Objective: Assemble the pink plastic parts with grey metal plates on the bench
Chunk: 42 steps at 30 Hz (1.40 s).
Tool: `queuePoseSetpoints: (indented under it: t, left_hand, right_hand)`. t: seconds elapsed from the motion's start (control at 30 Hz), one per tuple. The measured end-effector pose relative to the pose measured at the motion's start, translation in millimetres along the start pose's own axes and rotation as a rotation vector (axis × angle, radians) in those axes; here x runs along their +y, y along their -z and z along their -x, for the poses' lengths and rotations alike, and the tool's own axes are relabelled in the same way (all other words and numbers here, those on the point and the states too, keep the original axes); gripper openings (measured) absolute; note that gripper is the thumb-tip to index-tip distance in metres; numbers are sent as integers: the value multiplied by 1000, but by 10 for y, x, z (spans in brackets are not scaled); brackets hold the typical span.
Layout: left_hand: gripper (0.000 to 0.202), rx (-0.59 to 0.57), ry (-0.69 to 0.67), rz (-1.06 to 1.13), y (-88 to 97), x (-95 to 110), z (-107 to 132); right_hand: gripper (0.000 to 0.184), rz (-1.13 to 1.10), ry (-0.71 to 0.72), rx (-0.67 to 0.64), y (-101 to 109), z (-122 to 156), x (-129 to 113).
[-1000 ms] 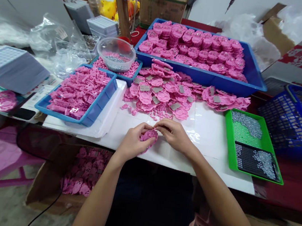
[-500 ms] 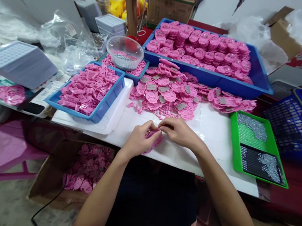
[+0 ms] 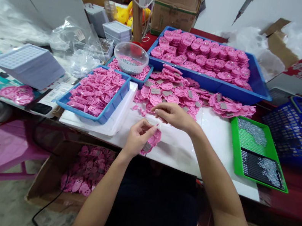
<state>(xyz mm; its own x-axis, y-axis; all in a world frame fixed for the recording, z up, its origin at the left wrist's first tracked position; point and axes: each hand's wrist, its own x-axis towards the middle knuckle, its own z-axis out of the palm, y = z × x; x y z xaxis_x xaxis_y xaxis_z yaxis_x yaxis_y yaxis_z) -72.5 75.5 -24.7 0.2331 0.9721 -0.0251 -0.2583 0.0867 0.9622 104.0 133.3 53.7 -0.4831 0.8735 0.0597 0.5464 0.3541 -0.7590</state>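
Note:
My left hand (image 3: pixel 136 136) pinches a pink plastic piece (image 3: pixel 154 139) with scalloped edges at the table's front edge. A grey plate shows on the lower part of that piece. Above and to its right, my right hand (image 3: pixel 175 116) is apart from it, fingers stretched leftward and loosely bent, with nothing visible in them. Just beyond those fingertips lie a few small pink parts (image 3: pixel 143 111). Behind them spreads a loose pile of similar pink pieces (image 3: pixel 169 89), several with grey plates.
Left stands a blue tray (image 3: pixel 100 119) of pink parts, with a clear bowl (image 3: pixel 131 57) behind it. A large blue tray (image 3: pixel 259 90) holds stacked pink pieces. Right is a green tray (image 3: pixel 237 158) with small metallic bits, beside a blue basket (image 3: pixel 300 134). A carton (image 3: pixel 44 180) sits below.
My right hand has come away from the pink piece and moved up toward the small parts. My left hand keeps hold of the piece, now more exposed. The camera view has shifted slightly.

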Motion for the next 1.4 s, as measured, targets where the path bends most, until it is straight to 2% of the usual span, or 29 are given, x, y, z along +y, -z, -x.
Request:
queuePoseSetpoints:
  t: [0.07,0.1,0.2,0.33,0.63,0.8,0.87,0.97,1.07,1.23,1.4]
  left_hand:
    - [38,40,16,67,8,17,5]
    - [39,56,25,100,8,30,8]
    - [39,82,45,167,0,74,17]
    - [38,95,40,179,-11,107,23]
    - [40,111,34,142,0,74,24]
    - [38,85,35,138,13,58,31]
    - [38,75,41,138,16,49,26]
    - [38,67,46,119,19,25,15]
    - [35,55,31,93,27,-6,11]
    - [30,43,-55,3,44,-31,24]
    - [29,35,-121,-108,33,-17,55]
  right_hand:
    - [23,181,120,144,-175,-123,111]
    - [24,289,186,151,-264,-171,165]
    - [22,559,317,62,-450,-225,285]
    - [20,695,376,46,-470,-157,359]
    - [19,583,436,122,-397,-64,509]
    - [17,385,304,349,-153,173,269]
    - [15,262,249,445,-131,304,110]
    - [14,161,205,504,-256,496,-112]
    - [16,200,189,561,-471,651,-238]
    - [22,301,191,622,-727,769,-246]
    - [23,300,235,659,-804,755,-218]
